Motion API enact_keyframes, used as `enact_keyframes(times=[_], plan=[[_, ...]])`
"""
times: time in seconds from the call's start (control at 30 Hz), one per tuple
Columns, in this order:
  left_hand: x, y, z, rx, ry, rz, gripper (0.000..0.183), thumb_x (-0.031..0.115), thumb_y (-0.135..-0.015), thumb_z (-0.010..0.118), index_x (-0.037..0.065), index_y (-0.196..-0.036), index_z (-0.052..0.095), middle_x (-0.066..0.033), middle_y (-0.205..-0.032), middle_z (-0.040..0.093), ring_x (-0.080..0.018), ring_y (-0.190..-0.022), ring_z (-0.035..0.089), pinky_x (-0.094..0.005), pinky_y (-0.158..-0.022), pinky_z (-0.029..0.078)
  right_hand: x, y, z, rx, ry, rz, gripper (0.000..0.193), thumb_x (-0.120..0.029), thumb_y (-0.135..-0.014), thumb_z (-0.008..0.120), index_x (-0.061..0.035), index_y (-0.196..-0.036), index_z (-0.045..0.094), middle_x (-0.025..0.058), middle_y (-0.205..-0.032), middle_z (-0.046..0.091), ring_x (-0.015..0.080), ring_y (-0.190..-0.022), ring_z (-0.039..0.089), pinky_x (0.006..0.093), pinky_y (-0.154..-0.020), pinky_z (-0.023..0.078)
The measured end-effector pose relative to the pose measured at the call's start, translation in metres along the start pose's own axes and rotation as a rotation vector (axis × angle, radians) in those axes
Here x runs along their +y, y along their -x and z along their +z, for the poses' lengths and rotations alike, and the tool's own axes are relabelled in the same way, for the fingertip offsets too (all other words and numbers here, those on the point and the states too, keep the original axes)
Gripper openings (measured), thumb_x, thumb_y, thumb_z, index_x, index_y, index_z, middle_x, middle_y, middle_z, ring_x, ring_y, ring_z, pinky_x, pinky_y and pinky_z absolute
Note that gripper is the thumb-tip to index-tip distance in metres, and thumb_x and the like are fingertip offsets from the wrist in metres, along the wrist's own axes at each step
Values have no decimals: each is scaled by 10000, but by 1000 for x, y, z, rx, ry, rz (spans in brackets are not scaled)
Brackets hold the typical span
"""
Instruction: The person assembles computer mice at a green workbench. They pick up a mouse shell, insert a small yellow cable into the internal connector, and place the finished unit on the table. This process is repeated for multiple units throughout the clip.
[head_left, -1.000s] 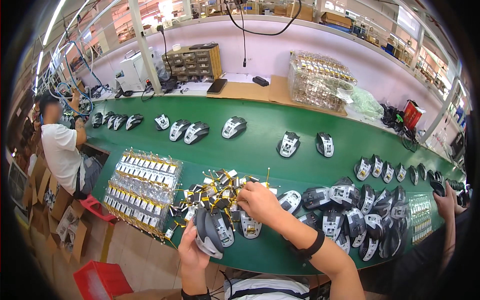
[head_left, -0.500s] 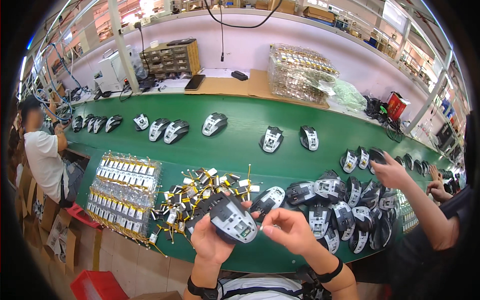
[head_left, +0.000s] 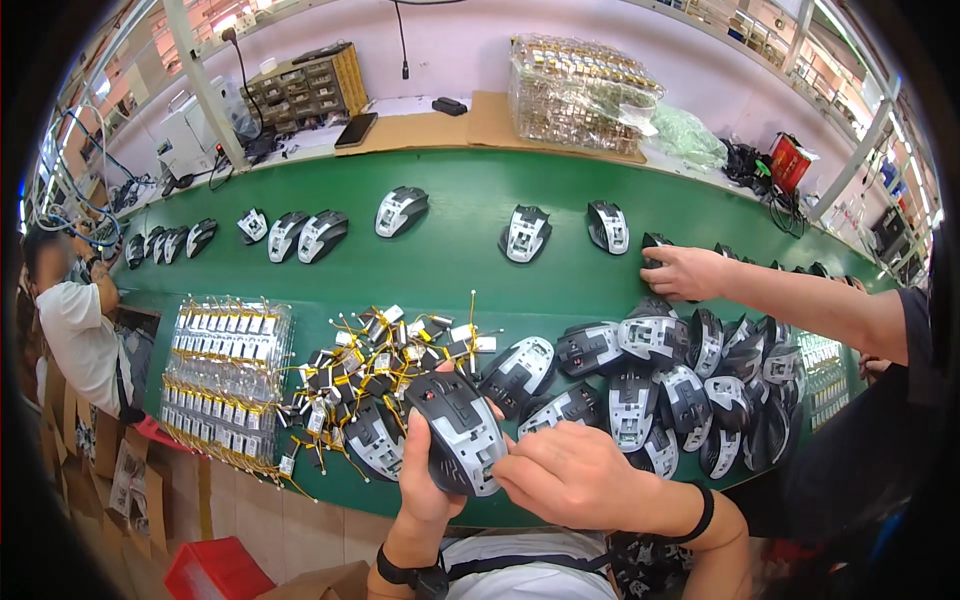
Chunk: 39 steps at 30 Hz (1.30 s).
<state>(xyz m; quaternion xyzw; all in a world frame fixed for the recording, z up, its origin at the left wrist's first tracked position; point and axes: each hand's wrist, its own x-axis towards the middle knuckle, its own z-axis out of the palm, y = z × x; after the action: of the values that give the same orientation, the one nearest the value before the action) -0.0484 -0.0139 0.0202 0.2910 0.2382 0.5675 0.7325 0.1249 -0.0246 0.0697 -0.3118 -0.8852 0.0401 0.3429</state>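
The right hand (head_left: pixel 575 475), just apart a moment ago, now meets the computer mouse (head_left: pixel 458 432) to its left — fingertips bunched, anything pinched hidden — so both hands are on it, the left hand (head_left: pixel 420 490) gripping.

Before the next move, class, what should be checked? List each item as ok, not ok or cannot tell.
1. Left hand supporting the mouse: ok.
2. Right hand at the mouse's lower right edge: ok.
3. Something small pinched in the right fingertips: cannot tell.
4. Wired parts neatly sorted: not ok, heaped with wires crossing.
5. Co-worker's hand clear of this mouse: ok.
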Motion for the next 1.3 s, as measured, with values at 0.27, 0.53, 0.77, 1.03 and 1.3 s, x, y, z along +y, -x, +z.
enact_keyframes(times=[0.27, 0.53, 0.77, 1.03, 1.3], plan=[[-4, 1, 3, 27, 2, 34, 633, 493, -1015, 331, 84, -1489, 238, -198, -1095, 587, -272, -895, 650, -385, -795, 536, 0, -9, -10, -113, 120, -135, 125, -118, -691, 626, -52, -757, 543, 31, -733, 467, 138, -636, 509, 272, -548, 367], [-9, 2, 13, 158, 91, 25, 611, 513, -1024, 277, 73, -1445, 321, -191, -1050, 611, -264, -859, 654, -367, -744, 545, 8, -2, 0, -51, -185, 83, 115, -79, -737, 694, -49, -783, 592, 24, -726, 490, 170, -616, 553, 306, -543, 443], [-20, 1, 17, 120, 109, -1, 633, 560, -1012, 264, 122, -1469, 277, -171, -1049, 582, -292, -776, 647, -389, -652, 551, 2, 27, 13, -3, -145, 58, 195, -30, -726, 707, 2, -913, 659, 24, -731, 522, 154, -571, 526, 293, -505, 405], [-31, -4, 13, -39, 209, -26, 725, 620, -984, 273, 131, -1510, 169, -207, -1133, 532, -334, -861, 656, -434, -687, 573, -3, 45, 8, 115, -266, 281, 218, -25, -763, 720, 8, -973, 672, 42, -736, 562, 133, -594, 556, 260, -535, 453], [-27, 3, 18, -47, -162, 225, 876, 736, -888, 410, 182, -1519, 160, -213, -1079, 541, -324, -806, 657, -404, -662, 582, -2, 66, 33, -32, -1640, 983, 229, -150, -978, 574, 48, -1090, 609, 61, -980, 667, 93, -856, 610, 252, -783, 487]])
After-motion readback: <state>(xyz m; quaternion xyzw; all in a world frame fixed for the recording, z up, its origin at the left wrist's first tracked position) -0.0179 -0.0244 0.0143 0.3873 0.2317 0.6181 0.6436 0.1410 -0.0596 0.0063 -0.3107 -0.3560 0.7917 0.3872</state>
